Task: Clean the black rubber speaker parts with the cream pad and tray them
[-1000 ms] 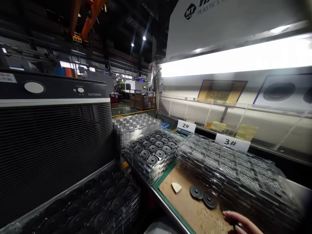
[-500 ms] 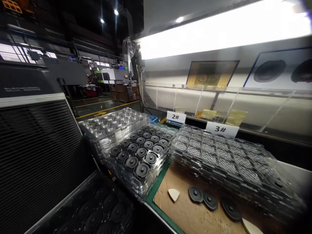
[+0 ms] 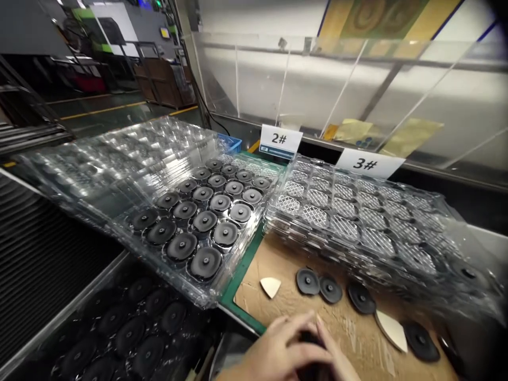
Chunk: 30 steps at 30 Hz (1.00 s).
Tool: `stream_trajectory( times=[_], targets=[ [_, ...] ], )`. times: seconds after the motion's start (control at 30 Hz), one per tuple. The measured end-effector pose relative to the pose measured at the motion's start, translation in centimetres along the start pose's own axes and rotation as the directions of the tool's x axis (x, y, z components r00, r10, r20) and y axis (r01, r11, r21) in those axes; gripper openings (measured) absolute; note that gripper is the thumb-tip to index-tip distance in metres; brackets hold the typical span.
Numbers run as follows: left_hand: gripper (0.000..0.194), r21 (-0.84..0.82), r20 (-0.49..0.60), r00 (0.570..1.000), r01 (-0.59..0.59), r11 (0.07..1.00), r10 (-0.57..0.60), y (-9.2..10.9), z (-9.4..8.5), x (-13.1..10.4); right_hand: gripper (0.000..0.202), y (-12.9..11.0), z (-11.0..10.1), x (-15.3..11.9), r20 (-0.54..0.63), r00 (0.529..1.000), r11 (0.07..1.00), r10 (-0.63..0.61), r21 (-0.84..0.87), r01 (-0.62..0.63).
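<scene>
Brown cardboard (image 3: 354,329) in the head view: best to work low over it, clear of the loose black discs (image 3: 307,282), with a light touch. Between left hand (image 3: 273,349) and right hand (image 3: 335,357), a dark piece (image 3: 313,371), mostly hidden; fingers curled close together around it, whether clamped impossible to tell.

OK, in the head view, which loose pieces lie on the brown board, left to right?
Small cream piece, first dark disc, second dark disc, third dark disc, larger cream piece, fourth dark disc.
</scene>
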State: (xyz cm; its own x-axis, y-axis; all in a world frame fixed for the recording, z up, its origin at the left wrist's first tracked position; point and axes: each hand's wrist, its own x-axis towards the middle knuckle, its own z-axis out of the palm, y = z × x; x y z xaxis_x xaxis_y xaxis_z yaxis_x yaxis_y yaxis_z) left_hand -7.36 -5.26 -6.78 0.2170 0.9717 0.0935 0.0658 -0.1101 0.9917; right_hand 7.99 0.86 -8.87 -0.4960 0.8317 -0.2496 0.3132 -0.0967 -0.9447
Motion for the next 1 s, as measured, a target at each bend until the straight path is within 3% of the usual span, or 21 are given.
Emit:
stream_trajectory(
  times=[0.07, 0.13, 0.2, 0.23, 0.33, 0.53, 0.63, 0.73, 0.87, 1.0],
  targets=[
    [0.056, -0.236, -0.184, 0.978, 0.052, 0.970, -0.098, 0.0, -1.2, -0.7, 0.043, 0.0, 0.9, 2.4, 0.030, 0.999, 0.996, -0.038, -0.083, 0.041],
    [0.062, -0.610, -0.353, 0.892, 0.011, 0.792, -0.284, -0.2, -2.1, -1.3, 0.036, 0.0, 1.9, 4.6, 0.049, 0.996, 0.983, -0.078, -0.160, 0.084],
    [0.058, -0.859, -0.391, 0.795, -0.132, 0.495, -0.465, -0.3, -2.6, -1.5, 0.028, 0.0, 3.0, 6.3, 0.076, 0.990, 0.965, -0.118, -0.226, 0.133],
    [0.057, -0.900, -0.381, 0.773, -0.184, 0.395, -0.507, -0.3, -2.8, -1.5, 0.025, 0.1, 3.5, 7.0, 0.092, 0.986, 0.955, -0.136, -0.254, 0.155],
    [0.056, -0.923, -0.382, 0.749, -0.274, 0.271, -0.542, -0.3, -2.7, -0.8, 0.019, 0.4, 4.3, 7.9, 0.147, 0.975, 0.934, -0.165, -0.293, 0.202],
    [0.048, -0.942, -0.335, 0.762, -0.270, 0.199, -0.554, -0.4, -2.4, 2.0, 0.020, 1.0, 1.9, 5.8, 0.210, 0.964, 0.958, -0.160, -0.203, 0.203],
    [0.047, -0.956, -0.292, 0.767, -0.222, 0.190, -0.571, -0.3, -2.0, 3.5, 0.020, 1.3, -0.1, 3.3, 0.197, 0.978, 0.988, -0.075, -0.118, 0.099],
    [0.049, -0.964, -0.259, 0.765, -0.173, 0.200, -0.590, -0.4, -1.1, 4.9, 0.027, 2.4, -1.7, 1.0, 0.174, 0.980, 0.996, 0.094, -0.016, -0.093],
    [0.055, -0.969, -0.222, 0.779, -0.108, 0.223, -0.587, -0.5, 0.6, 6.5, 0.045, 3.5, -3.9, 0.0, 0.078, 0.955, 0.945, 0.286, 0.142, -0.295],
    [0.052, -0.955, -0.177, 0.793, 0.005, 0.296, -0.582, 0.0, 2.5, 8.1, 0.034, 0.9, -6.6, 1.1, -0.095, 0.953, 0.929, 0.289, 0.268, -0.255]
  ],
)
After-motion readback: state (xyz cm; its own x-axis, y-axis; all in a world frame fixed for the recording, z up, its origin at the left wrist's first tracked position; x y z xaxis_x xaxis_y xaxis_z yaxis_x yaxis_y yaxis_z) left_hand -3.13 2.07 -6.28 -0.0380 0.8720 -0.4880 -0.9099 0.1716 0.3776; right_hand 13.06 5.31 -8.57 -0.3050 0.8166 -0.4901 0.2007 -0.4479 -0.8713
